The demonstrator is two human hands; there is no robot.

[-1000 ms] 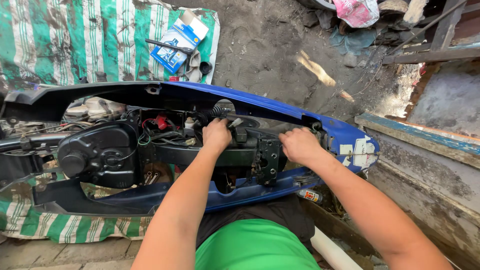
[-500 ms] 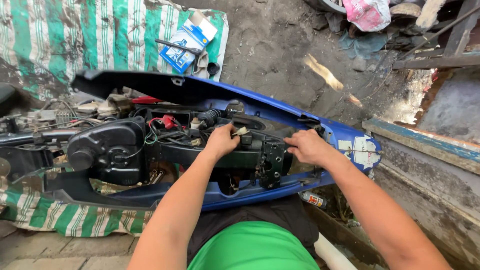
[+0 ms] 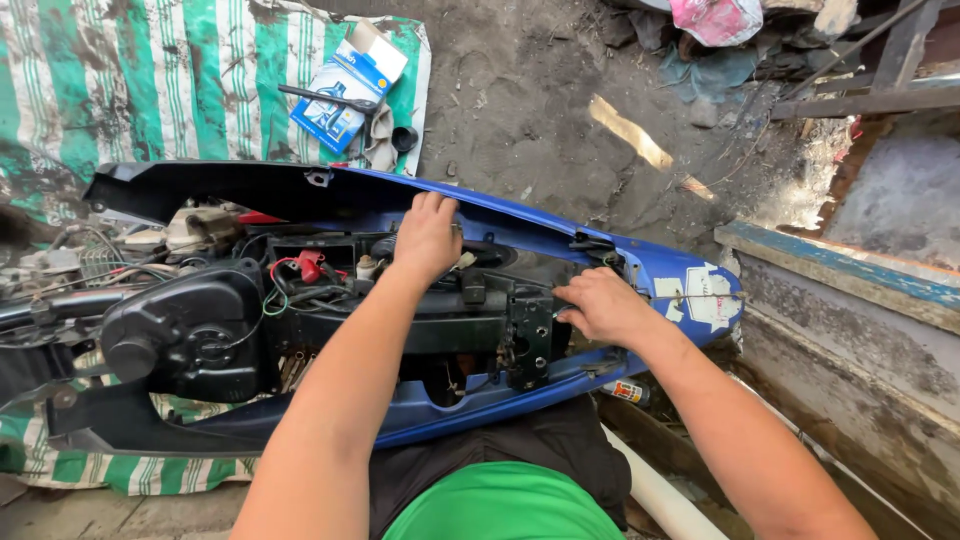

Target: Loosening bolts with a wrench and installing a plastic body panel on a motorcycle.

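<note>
Two bare forearms reach forward from the bottom of the view, seen from above. The left hand (image 3: pixel 428 238) is farther out than the right, palm down, wrist nearly straight, its fingers together and curled over an edge so the fingertips are hidden. The left forearm runs long and straight up from the lower left. The right hand (image 3: pixel 598 306) sits nearer the body and to the right of the left hand, palm down, fingers bent and pressed downward. The right forearm angles in from the lower right corner. The hands are apart.
</note>
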